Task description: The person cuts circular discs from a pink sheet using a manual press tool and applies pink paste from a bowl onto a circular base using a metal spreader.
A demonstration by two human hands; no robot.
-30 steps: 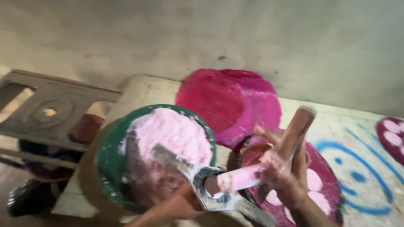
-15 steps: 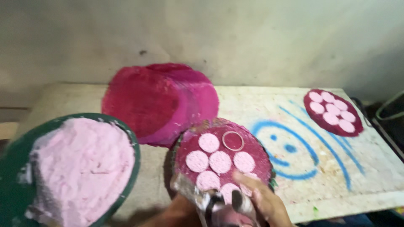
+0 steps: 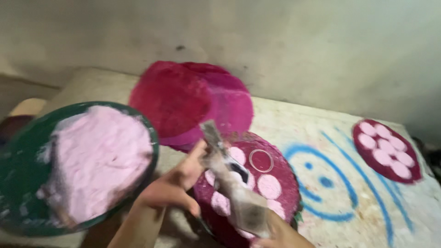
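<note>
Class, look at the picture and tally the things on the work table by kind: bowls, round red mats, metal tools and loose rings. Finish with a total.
Green bowl of pink paste: 1
Round red mats: 4, two stacked at the back, one under the hands, one at the far right
Metal tool: 1
Ring: 1
Total: 7

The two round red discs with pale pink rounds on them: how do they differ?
The near disc lies right under the hands and bears an empty ring among its rounds; the far disc holds only filled rounds. A grey tool partly hides the near disc; the far disc lies uncovered. Both rest on the painted table.
</note>
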